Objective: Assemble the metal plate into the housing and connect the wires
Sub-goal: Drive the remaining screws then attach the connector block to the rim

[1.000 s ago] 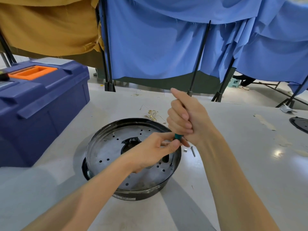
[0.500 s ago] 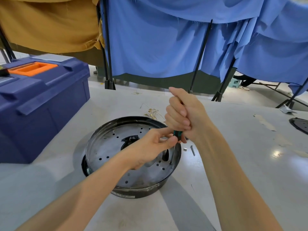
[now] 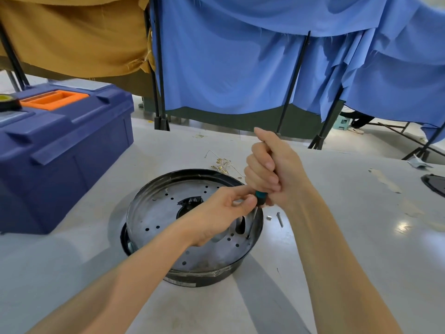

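Right hand (image 3: 272,169): fist wrapped round the top of the screwdriver (image 3: 261,197), thumb up, handle mostly hidden inside the grip. Only the teal-and-black collar shows below the fingers.

Left hand (image 3: 216,218): reaches in over the plate, thumb and forefinger pinching the screwdriver at the collar, just under the right fist. Both hands are close together on the one tool.

Screwdriver shaft: slants down and slightly left from the collar; tip sits at a small hole near the right rim of the metal plate (image 3: 168,213). Cannot tell whether a screw is under the tip.

Metal plate: round, perforated, with a dark irregular cut-out near centre and an oval slot beside the shaft. It lies seated inside the black housing (image 3: 199,278), which stands on the white table (image 3: 337,237).

Loose wires (image 3: 221,165): thin, with yellowish ends, on the table just behind the housing and apart from it.

Also on the table: a screw (image 3: 279,219) and a small metal sleeve (image 3: 269,217) just right of the housing; blue toolbox (image 3: 60,153) with orange handle at left. Blue cloth (image 3: 228,56) and mustard cloth (image 3: 72,32) hang behind.
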